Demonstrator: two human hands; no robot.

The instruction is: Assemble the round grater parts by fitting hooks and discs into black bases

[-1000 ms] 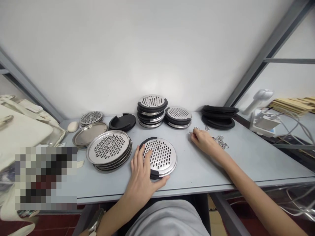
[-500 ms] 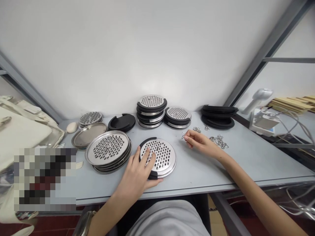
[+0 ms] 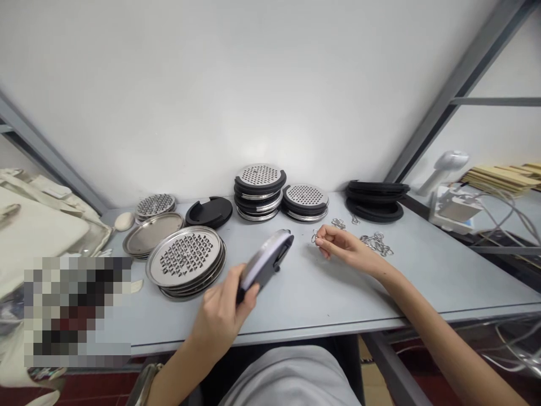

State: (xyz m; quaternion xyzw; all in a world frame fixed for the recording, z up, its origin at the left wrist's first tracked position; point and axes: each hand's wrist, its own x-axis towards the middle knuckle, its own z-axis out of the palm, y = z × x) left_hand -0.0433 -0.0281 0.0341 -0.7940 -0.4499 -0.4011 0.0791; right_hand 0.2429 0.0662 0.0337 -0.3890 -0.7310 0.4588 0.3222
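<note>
Left hand [image 3: 220, 318]: fingers closed round the near edge of one grater disc [image 3: 267, 260], black rim on. Disc was tilted up on edge, clear of the counter [image 3: 329, 293], its underside turned toward me, just right of the stack of bare steel discs [image 3: 186, 256].

Right hand [image 3: 342, 245]: fingertips pinched on a small wire ring [image 3: 315, 237], held just above the counter, right of the tilted disc and apart from it. Loose rings [image 3: 376, 242] lay further right of the disc.

Behind the disc: two stacks of rimmed graters [image 3: 260, 189], a lone black rim [image 3: 210, 211] to their left, a pile of black rims [image 3: 375, 200] to their right.

Step in hand, as I judged it: bringing ring and disc together, disc turned to expose the rim's edge. Ring not yet touching the disc.

Next move would call for closing the gap between the hands, holding the disc steady at this tilt, and lining the ring up with whatever hole or tab the rim has; I could not see that feature from here.
</note>
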